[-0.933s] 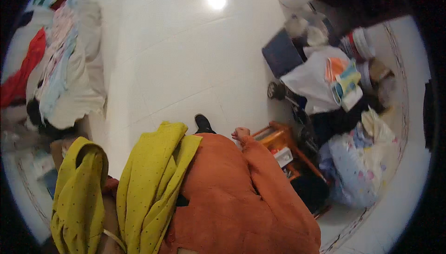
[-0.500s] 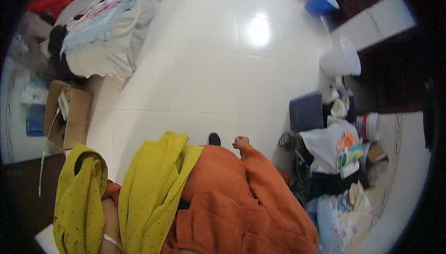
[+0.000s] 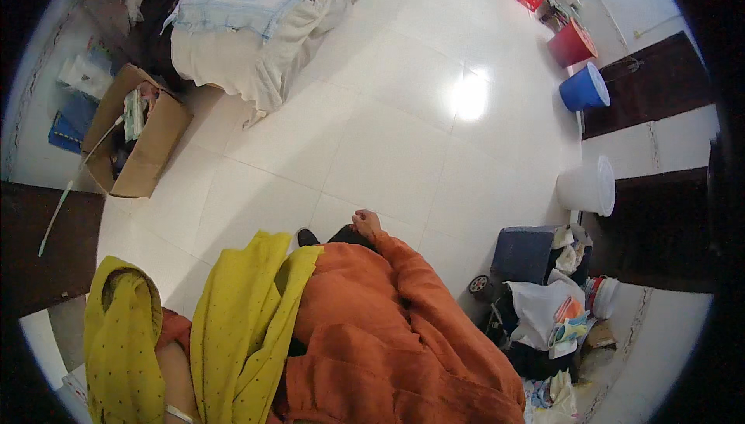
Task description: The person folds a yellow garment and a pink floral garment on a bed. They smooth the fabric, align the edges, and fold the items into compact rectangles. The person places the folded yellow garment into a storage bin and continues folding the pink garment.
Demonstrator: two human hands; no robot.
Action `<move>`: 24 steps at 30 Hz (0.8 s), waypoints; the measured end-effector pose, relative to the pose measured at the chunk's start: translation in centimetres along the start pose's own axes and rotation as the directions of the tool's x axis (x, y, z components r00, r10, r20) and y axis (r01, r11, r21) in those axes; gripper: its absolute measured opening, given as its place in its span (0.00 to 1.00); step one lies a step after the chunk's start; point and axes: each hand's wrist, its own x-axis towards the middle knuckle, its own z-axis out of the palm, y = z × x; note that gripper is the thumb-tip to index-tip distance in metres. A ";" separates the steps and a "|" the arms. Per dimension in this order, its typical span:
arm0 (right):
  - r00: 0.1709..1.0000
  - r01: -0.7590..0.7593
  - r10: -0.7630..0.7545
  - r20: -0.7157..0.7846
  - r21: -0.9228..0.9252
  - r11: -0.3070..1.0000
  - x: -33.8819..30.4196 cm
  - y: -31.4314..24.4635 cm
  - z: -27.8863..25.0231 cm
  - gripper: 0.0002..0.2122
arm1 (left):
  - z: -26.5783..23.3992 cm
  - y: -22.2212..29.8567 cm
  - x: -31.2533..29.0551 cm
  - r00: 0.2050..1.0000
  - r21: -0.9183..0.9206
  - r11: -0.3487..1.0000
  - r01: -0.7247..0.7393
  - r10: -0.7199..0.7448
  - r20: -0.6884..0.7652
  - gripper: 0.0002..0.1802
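A yellow garment with small dark dots (image 3: 240, 323) hangs in folds at the lower left, on both sides of my bent left forearm (image 3: 177, 373). A rust-orange sleeve is pushed up on that arm, and a light band circles it near the lower edge. My left hand lies out of sight beyond that edge. In front of my rust-orange top (image 3: 349, 323), my right hand (image 3: 366, 224) hangs over the tiled floor. Its fingers are curled in, and nothing shows in them. A dark shoe (image 3: 307, 236) appears just left of this hand.
A bed with clothes on a pale sheet (image 3: 233, 55) stands at the far left, an open cardboard box (image 3: 163, 148) before it. Along the right wall are a white bucket (image 3: 582, 190), a blue bucket (image 3: 582, 89), a red bucket (image 3: 570, 45) and a heap of bags and cloth (image 3: 535, 311).
My view has swung and moved over the room: bed and box sit farther right, and more of the far right wall shows. My right hand has moved left and slightly up in the picture.
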 end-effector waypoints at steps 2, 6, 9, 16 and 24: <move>0.996 -0.093 0.092 0.010 0.137 0.986 0.4 -4.7 0.4 0.16 | -1.7 -0.1 0.8 0.999 0.047 0.998 -0.037 0.038 -0.030 0.37; 0.997 0.028 -0.018 0.073 -0.127 0.991 2.2 -4.5 0.8 0.12 | -4.4 -1.2 3.4 0.989 0.126 0.986 -0.113 0.124 -0.086 0.38; 0.996 0.062 -0.048 0.080 -0.192 0.980 4.6 -6.1 2.6 0.11 | -6.4 -2.1 6.0 0.966 0.276 0.940 -0.200 0.237 -0.107 0.39; 0.823 -0.034 -0.191 0.534 0.383 0.923 9.9 -30.7 5.0 0.17 | -12.2 -9.9 13.3 0.874 0.598 0.761 -0.250 0.443 -0.198 0.42; -0.112 0.490 -0.664 0.739 0.622 0.611 8.2 -60.2 4.8 0.23 | -18.8 -24.7 21.6 0.956 0.828 0.500 0.256 -0.259 -0.139 0.24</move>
